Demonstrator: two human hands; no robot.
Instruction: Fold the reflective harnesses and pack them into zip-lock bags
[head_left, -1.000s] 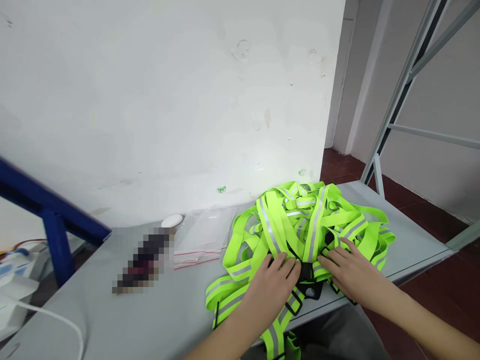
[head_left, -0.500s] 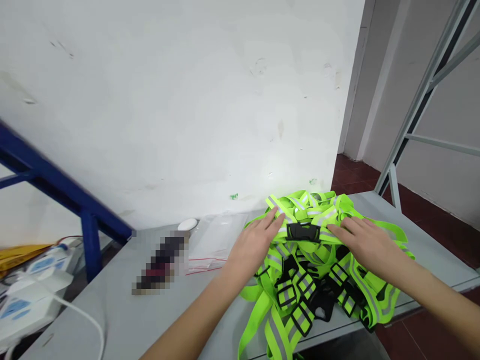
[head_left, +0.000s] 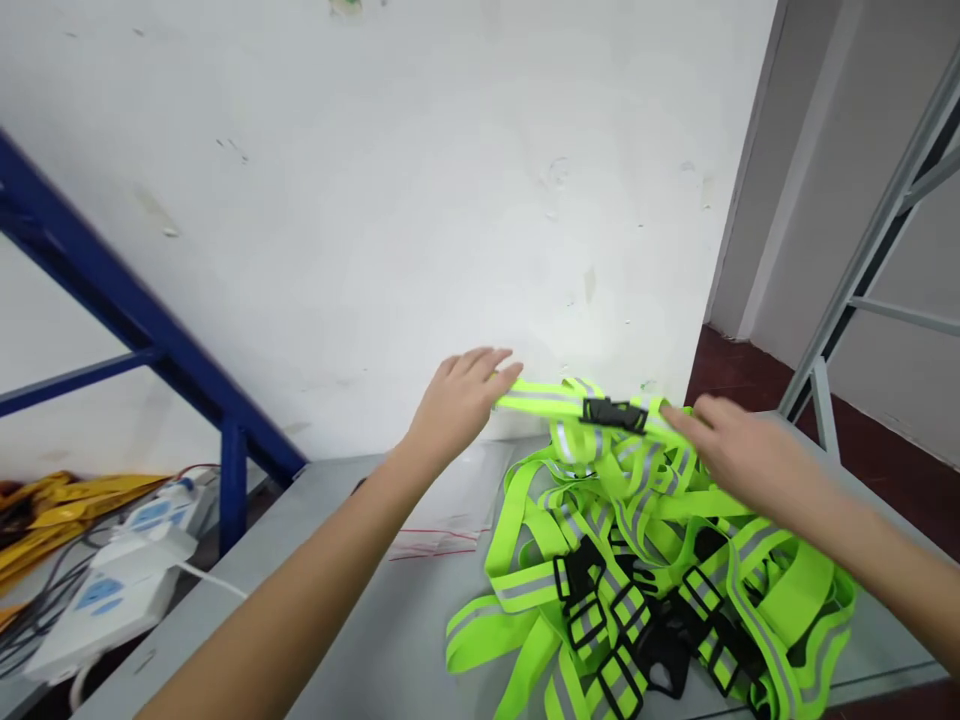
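A neon-green reflective strap with a grey stripe is stretched above the pile, a black buckle fastened at its middle. At its left end my left hand is closed on the strap, thumb and fingers pinching it. My right hand, slightly blurred, grips the strap to the right of the buckle. Below lies a tangled heap of the same green reflective straps, with black sliders and a black plastic plate among them.
Clear plastic bags with red zip lines lie on the grey tabletop behind my left forearm. White power strips and a yellow bundle sit at left by a blue metal frame. A white wall stands behind the table.
Both hands have lifted the buckled strap up off the heap, and my left hand has moved left, drawing it out. The head view has shifted.
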